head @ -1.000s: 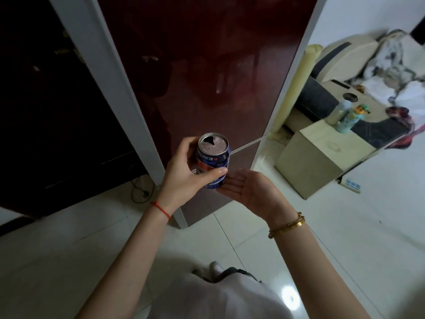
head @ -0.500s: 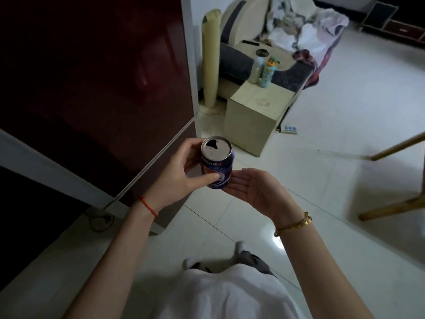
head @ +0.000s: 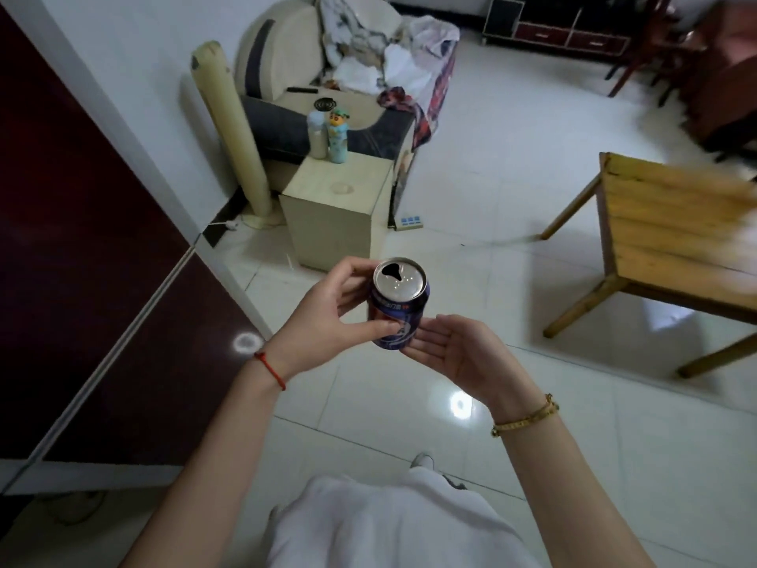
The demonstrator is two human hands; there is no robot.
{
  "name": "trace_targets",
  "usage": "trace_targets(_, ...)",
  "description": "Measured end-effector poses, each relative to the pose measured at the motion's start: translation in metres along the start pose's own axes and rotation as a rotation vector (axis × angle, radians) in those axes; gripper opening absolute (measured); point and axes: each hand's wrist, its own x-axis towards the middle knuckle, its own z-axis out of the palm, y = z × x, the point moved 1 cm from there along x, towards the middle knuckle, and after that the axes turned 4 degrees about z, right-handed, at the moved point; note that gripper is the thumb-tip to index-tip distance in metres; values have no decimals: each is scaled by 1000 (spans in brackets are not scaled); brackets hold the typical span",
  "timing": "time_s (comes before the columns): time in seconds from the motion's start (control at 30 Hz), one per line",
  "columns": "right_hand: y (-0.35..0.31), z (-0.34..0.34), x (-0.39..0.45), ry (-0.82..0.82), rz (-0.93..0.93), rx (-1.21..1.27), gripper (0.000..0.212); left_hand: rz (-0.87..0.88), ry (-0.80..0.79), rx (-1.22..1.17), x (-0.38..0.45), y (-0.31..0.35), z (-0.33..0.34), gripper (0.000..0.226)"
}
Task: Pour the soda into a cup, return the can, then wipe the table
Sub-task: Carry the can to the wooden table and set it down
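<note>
The can (head: 398, 305) is upright over the floor (head: 512, 223), gripped by the left hand (head: 327, 321) on its left side; the right hand (head: 454, 354) lies palm-up, just right of the can's base and touching it. Beyond the can a cabinet (head: 336, 215) stands on the floor, with two bottles (head: 327, 137) side by side at its far left corner. A sofa (head: 327, 75) sits behind the cabinet, clothes (head: 381, 55) heaped on it. A tall fan (head: 233, 129) stands left of the cabinet, by the wall. The table (head: 676, 223) stands to the right, well apart from the cabinet. A power strip (head: 409, 221) lies on the floor just right of the cabinet.
</note>
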Motion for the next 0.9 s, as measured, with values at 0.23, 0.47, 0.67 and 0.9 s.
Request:
trace_targets(0.23,-62,-115,-38,114,-94,89,40,32,-131,-43,72,21,120,63)
trace_targets(0.47,-102,-199,-72,230,-215,255,35,72,-260,-46,135,36,215,63)
trace_targets(0.67,-135,-263,-82,326,-313,404,37,126,-417,-7,198,46,291,63)
trace_targets(0.9,-198,-345,-80,427,-388,502,37,183,-572,2,291,51,383,63)
